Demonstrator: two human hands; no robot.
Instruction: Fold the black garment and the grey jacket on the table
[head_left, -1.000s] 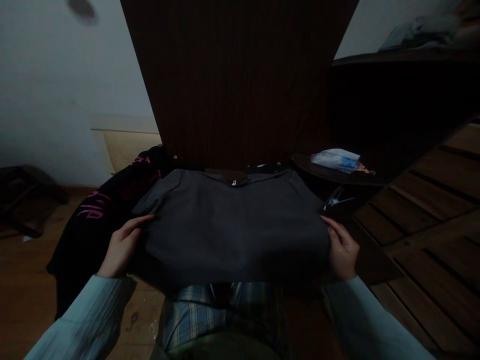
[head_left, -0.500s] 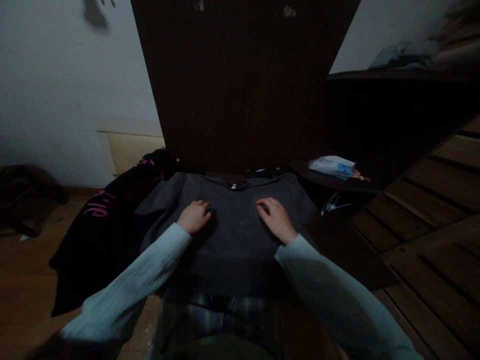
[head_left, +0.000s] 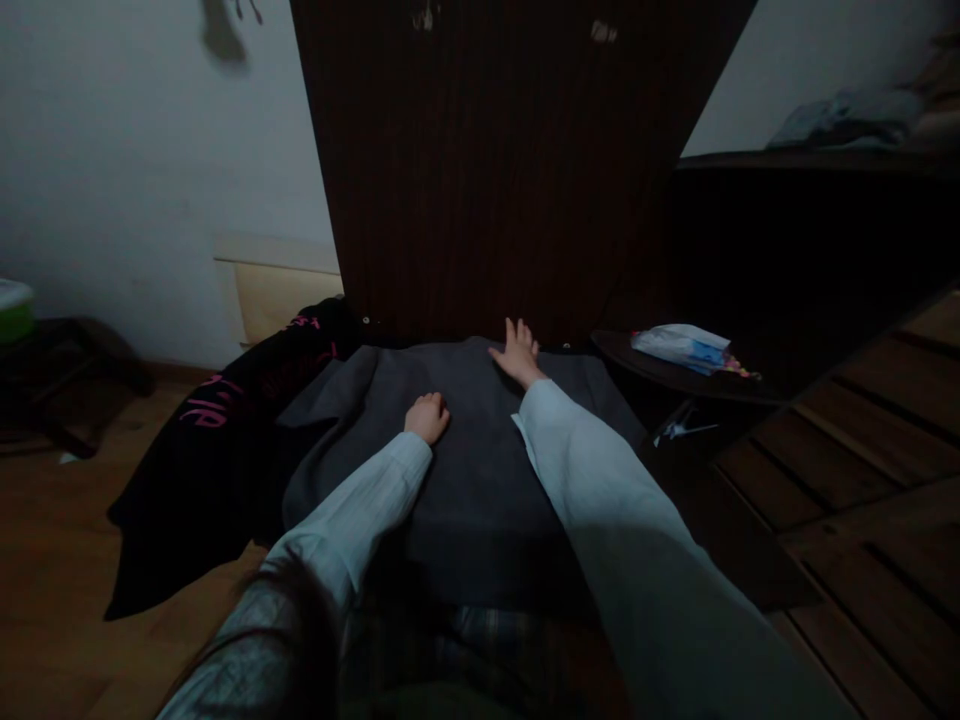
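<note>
A dark grey shirt (head_left: 480,470) lies spread out in front of me, its sleeves reaching to both sides. My right hand (head_left: 519,352) is on its far edge, palm down, with the fingers spread and holding nothing. Nearer to me, my left hand (head_left: 427,417) rests on the middle of the shirt with its fingers curled together. The cloth around the left hand looks flat, with no gathered folds. The shirt's collar and tag do not show.
Black clothing with pink lettering (head_left: 202,430) hangs at the left. A dark wooden panel (head_left: 487,180) rises behind the shirt. At the right, a white and blue packet (head_left: 682,347) lies on a small dark shelf (head_left: 645,362), beside wooden slats (head_left: 847,440).
My right hand has moved forward to the shirt's far edge and its fingers have spread. My left hand has shifted right and slightly forward. The collar and white tag have gone out of sight.
</note>
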